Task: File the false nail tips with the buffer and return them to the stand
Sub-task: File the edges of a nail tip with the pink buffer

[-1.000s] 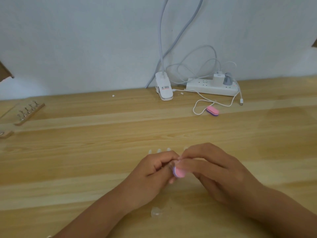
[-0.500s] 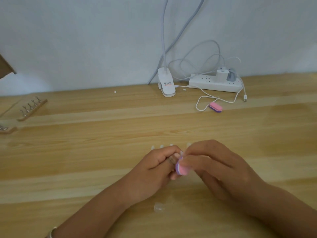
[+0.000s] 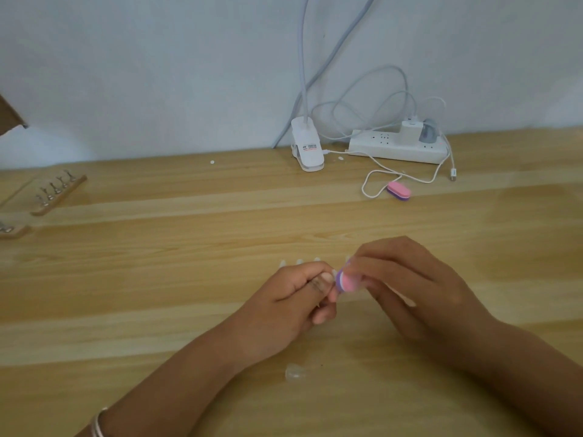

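Observation:
My right hand (image 3: 407,288) grips a small pink and purple buffer (image 3: 345,281) and holds its end against my left fingertips. My left hand (image 3: 293,301) is curled, pinching a clear false nail tip (image 3: 332,274) between thumb and forefinger; the tip is mostly hidden. A row of clear nail tips (image 3: 299,262) stands on the wooden table just beyond my left hand. One loose clear tip (image 3: 295,372) lies on the table below my wrists. A wooden stand (image 3: 58,192) with metal holders sits at the far left.
A second pink and purple buffer (image 3: 398,190) lies near a white cable loop. A white clip lamp base (image 3: 307,149) and a power strip (image 3: 397,148) sit against the wall. Another wooden stand (image 3: 12,230) pokes in at the left edge.
The buffer has turned in my right hand, showing more of its purple side. Both hands stay together at the same spot; the view has shifted slightly.

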A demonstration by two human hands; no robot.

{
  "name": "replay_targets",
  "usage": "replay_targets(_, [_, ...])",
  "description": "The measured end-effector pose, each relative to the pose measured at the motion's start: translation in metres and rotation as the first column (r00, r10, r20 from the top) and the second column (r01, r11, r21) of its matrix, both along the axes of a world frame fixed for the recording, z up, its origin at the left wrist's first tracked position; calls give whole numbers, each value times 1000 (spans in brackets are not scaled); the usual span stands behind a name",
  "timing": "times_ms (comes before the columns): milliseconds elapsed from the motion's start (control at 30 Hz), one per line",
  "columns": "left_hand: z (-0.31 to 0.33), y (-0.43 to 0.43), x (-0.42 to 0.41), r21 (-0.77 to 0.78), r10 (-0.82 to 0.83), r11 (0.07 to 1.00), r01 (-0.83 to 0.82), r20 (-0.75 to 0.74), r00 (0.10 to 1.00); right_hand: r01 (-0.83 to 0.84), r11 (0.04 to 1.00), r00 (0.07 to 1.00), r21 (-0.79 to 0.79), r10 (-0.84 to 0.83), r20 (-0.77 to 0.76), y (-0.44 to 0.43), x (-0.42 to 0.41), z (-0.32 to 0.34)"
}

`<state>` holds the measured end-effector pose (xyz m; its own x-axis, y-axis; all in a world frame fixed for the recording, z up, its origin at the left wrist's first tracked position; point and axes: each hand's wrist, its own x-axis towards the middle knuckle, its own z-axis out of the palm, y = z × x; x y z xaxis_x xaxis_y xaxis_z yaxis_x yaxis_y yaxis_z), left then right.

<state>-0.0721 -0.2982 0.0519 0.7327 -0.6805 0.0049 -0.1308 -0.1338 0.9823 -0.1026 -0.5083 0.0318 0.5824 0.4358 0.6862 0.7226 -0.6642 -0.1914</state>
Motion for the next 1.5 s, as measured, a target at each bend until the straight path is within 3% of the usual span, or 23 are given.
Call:
replay_targets(400, [-2, -1, 1, 12, 14, 1000, -14, -39, 999, -51, 998, 998, -41, 52, 22, 9, -5, -2])
replay_targets(567, [-7, -1, 3, -24, 18, 1000, -17, 21, 1000, 103, 994, 995, 21, -102, -16, -11, 6, 5])
replay_targets(633, [-10, -2, 5, -33, 20, 999, -18, 77, 997, 69, 996, 998, 49, -68, -17, -6, 3, 4])
replay_targets(733, [-13, -2, 5, -26, 12, 1000, -9, 134, 991, -24, 999, 999, -29, 23, -31, 0, 0, -2])
replay_targets(867, [-15, -2, 6, 37, 41, 998, -50, 218, 975, 0, 1000, 998, -20, -1, -66, -5, 4, 0])
replay_targets(1000, [-12, -4, 5, 41, 58, 997, -69, 232, 971, -62, 998, 995, -25, 60, -80, -2, 0, -2])
replay_targets(1133, [-15, -4, 5, 77, 79, 992, -101, 249, 965, -12, 1000, 996, -29, 9, -90, -10, 3, 4])
replay_targets(1267, [-14, -3, 5, 40, 69, 996, -81, 237, 969, -98, 995, 992, -35, 95, -88, 0, -3, 0])
replay_targets(1400, [-18, -4, 6, 55, 90, 993, -107, 253, 963, -13, 999, 996, -37, 10, -83, -12, 3, 4])
replay_targets(1500, [-15, -3, 6, 29, 72, 996, -81, 244, 967, -69, 997, 994, -33, 66, -85, -1, -3, -1])
